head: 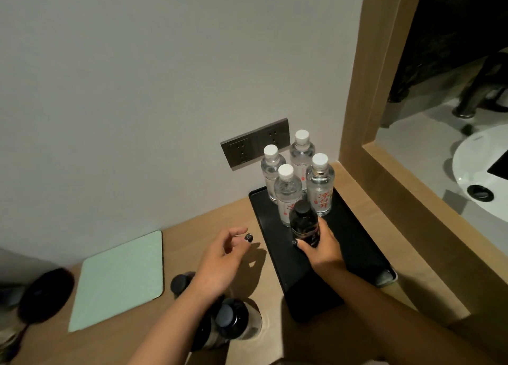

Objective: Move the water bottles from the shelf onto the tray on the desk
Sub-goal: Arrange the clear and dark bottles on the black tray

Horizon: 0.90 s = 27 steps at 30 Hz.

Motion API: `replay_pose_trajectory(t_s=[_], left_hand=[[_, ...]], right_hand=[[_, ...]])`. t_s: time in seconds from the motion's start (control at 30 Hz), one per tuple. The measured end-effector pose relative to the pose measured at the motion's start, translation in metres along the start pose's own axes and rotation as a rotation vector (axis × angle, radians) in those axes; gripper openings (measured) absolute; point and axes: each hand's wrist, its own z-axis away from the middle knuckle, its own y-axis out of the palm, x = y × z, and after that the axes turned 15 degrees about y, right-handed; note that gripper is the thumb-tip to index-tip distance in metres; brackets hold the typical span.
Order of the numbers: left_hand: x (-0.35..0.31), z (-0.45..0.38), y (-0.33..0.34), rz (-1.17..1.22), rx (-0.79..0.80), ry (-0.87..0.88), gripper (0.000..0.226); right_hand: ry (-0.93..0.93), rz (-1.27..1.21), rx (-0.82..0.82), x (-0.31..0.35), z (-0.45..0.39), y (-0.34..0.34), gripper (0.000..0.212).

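A black tray lies on the wooden desk against the wall. Several clear water bottles with white caps stand together at the tray's far end. My right hand grips a dark bottle with a black cap, upright on the tray just in front of the clear ones. My left hand hovers over the desk left of the tray, fingers loosely curled and holding nothing. Two more dark bottles with dark caps stand on the desk below my left wrist.
A pale green pad lies on the desk at left, with a dark round brush beside it. A grey socket plate sits on the wall behind the bottles. A wooden frame borders the desk at right, beyond it a white basin.
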Motion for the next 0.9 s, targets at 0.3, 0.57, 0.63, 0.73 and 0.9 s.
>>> replay_pose_trajectory(t_s=[0.3,0.57,0.63,0.73,0.9], left_hand=[[0.006,0.057,0.011,-0.139,0.076,0.149,0.023],[0.02,0.066,0.01,-0.107,-0.079,0.217,0.034],[0.018,0.069,0.004,-0.038,-0.125,0.221,0.035],[0.018,0.076,-0.015,0.038,-0.224,0.239,0.037],[0.026,0.071,-0.065,0.043,-0.438,0.273,0.037]], right_hand=[[0.085,0.059,-0.127,-0.009,0.038,-0.004,0.079],[-0.21,0.173,0.063,-0.033,0.113,0.035,0.07],[-0.233,0.217,0.255,-0.034,0.128,0.047,0.075],[-0.304,0.312,0.372,-0.032,0.144,0.064,0.082],[-0.226,0.279,0.448,-0.023,0.155,0.076,0.085]])
